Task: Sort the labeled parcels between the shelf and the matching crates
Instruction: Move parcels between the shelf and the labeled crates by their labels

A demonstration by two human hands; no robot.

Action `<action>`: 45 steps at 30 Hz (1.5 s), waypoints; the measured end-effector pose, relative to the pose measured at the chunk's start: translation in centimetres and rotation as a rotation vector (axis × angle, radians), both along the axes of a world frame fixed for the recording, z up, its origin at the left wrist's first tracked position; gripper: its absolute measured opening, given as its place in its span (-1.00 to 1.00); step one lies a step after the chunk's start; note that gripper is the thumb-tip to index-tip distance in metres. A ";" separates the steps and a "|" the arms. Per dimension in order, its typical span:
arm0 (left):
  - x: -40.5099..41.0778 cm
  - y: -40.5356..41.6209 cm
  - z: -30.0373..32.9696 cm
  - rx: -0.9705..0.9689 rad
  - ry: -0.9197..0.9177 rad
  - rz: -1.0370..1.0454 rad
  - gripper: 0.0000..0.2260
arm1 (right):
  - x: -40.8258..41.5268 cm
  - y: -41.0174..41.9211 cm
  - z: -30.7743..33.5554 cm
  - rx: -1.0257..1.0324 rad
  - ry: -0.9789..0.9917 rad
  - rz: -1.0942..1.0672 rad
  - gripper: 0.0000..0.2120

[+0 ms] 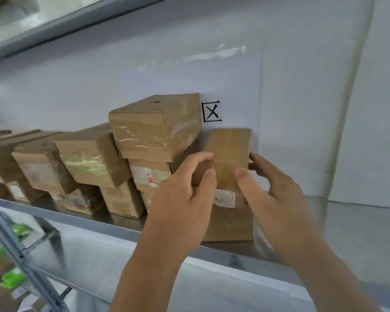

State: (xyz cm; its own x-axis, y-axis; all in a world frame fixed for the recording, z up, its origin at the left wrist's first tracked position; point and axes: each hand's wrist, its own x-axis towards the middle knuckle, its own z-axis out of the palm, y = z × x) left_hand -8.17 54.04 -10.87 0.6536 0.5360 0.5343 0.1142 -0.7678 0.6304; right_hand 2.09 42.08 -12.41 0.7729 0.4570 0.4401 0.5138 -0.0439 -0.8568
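Right of centre in the frame, a small taped cardboard parcel sits on top of a larger box on the metal shelf, just right of the leaning stack of parcels. The left hand curls its fingers round the parcel's left edge while the right hand holds the right edge with thumb in front. It looks light and stiff, though its glossy tape may be slippery, so opposite side edges seem the surest hold.
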 end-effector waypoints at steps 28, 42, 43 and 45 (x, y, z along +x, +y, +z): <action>-9.0 -28.8 -6.9 -0.613 -0.074 -1.028 -0.78 | -20.2 -33.4 -5.8 0.408 0.091 -0.593 -0.91; -14.7 -58.6 -9.5 -0.434 0.039 -1.281 -0.41 | -32.0 -61.6 -9.2 0.052 -0.066 -1.046 -0.49; -15.0 -60.2 -9.5 -0.439 0.049 -1.314 -0.41 | -32.8 -63.2 -9.3 0.042 -0.054 -1.071 -0.49; -15.3 -63.2 -9.6 -0.430 0.059 -1.395 -0.46 | -34.4 -65.9 -9.3 0.021 -0.019 -1.126 -0.43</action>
